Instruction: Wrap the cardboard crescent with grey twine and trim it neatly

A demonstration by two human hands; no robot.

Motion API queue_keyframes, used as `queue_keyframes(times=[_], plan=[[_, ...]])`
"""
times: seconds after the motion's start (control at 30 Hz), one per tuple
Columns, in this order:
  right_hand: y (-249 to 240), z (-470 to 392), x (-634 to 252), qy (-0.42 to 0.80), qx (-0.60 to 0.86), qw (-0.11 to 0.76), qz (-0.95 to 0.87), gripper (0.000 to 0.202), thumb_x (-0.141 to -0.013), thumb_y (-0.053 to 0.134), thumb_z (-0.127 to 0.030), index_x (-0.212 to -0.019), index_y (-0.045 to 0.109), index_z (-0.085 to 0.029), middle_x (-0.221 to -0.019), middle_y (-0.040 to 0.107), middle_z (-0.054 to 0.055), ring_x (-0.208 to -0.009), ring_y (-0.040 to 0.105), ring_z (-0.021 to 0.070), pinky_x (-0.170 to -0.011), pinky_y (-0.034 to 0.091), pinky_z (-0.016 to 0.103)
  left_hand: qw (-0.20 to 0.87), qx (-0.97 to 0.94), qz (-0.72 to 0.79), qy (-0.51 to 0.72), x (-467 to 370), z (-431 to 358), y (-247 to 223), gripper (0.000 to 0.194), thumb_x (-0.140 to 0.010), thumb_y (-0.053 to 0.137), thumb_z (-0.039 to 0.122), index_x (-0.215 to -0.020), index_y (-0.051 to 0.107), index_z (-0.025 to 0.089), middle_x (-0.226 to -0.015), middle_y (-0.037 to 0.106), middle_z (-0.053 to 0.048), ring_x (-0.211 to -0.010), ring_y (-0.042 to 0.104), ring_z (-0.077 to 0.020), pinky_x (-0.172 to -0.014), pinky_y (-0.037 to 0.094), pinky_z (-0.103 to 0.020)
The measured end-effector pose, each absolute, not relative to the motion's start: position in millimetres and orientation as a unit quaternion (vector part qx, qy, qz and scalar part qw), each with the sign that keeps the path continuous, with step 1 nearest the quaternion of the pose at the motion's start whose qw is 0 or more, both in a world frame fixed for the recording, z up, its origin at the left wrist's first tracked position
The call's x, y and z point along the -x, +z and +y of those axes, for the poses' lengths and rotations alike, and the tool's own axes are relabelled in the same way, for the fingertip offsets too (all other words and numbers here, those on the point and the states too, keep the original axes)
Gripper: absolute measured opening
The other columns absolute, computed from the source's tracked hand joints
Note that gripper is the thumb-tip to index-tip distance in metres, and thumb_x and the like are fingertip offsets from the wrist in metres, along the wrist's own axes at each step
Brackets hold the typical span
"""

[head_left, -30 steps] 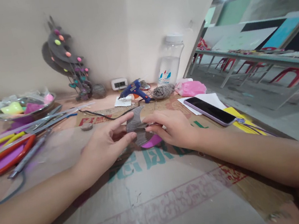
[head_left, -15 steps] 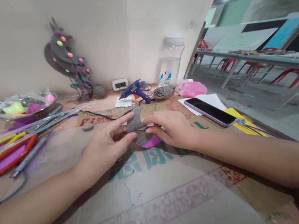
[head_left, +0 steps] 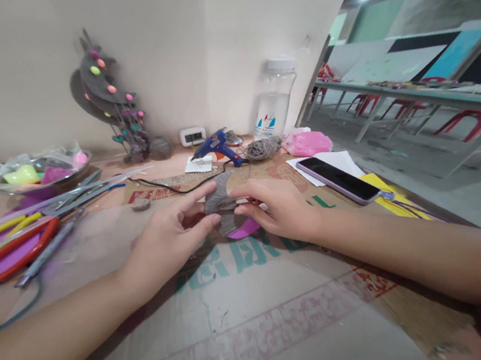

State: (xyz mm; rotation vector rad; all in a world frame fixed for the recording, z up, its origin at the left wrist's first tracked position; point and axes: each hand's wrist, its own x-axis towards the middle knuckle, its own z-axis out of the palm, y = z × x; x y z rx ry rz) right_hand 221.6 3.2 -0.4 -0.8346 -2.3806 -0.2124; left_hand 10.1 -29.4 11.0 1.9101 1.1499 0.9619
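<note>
Between my hands is a crescent shape wrapped in grey yarn (head_left: 220, 199), with a bright purple piece (head_left: 245, 228) showing at its lower right. My left hand (head_left: 174, 225) grips its left edge, thumb and fingertips on either side. My right hand (head_left: 275, 205) pinches at the right side of the crescent; the fingers hide most of what they hold there, apart from a bit of yarn. A ball of grey yarn (head_left: 263, 149) lies behind my right hand, beside a blue glue gun (head_left: 219, 145).
Scissors with red handles (head_left: 18, 260), a pen (head_left: 45, 255) and a bowl of bright pieces (head_left: 45, 183) lie at left. A phone (head_left: 337, 179) rests on paper at right. Behind stand a water bottle (head_left: 275, 97), a small clock (head_left: 193, 135) and a decorated grey moon (head_left: 99, 83).
Almost nothing differs. Both hands keep their places on the crescent, with only a slight shift of the right fingertips at the yarn.
</note>
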Motion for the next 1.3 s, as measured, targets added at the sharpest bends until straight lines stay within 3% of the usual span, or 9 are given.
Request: queue_keyframes(times=[0.27,0.83,1.3], plan=[[-3.6,3.4,-220.8,-0.091,0.327,0.297,-0.893,0.028,-0.09,0.047,-0.039,-0.102,0.059,-0.017,-0.088,0.067,0.004,-0.073,0.06,0.0143,-0.066,0.042,0.025,0.361,-0.727,0.45,0.374,-11.5,-31.7,11.0,0.052,-0.082,0.055,0.028,-0.133,0.044,0.021,-0.1,0.072,-0.004,-0.082,0.065,-0.0161,-0.068,0.051,-0.024],[-0.1,2.7,-220.3,-0.096,0.308,0.306,-0.896,0.025,-0.09,0.047,-0.036,-0.099,0.059,-0.016,-0.089,0.068,0.004,-0.075,0.061,0.0145,-0.068,0.043,0.025,0.35,-0.725,0.451,0.385,-11.4,-32.7,12.0,0.052,-0.083,0.054,0.027,-0.133,0.045,0.019,-0.079,0.07,-0.002,-0.059,0.058,-0.0114,-0.049,0.044,-0.019],[0.2,3.3,-220.5,-0.109,0.312,0.291,-0.898,0.025,-0.09,0.046,-0.036,-0.098,0.059,-0.016,-0.087,0.067,0.005,-0.075,0.06,0.0148,-0.066,0.042,0.025,0.345,-0.733,0.446,0.38,-10.5,-32.6,12.0,0.051,-0.083,0.054,0.028,-0.133,0.045,0.019,-0.088,0.072,-0.004,-0.064,0.06,-0.0123,-0.052,0.046,-0.02]])
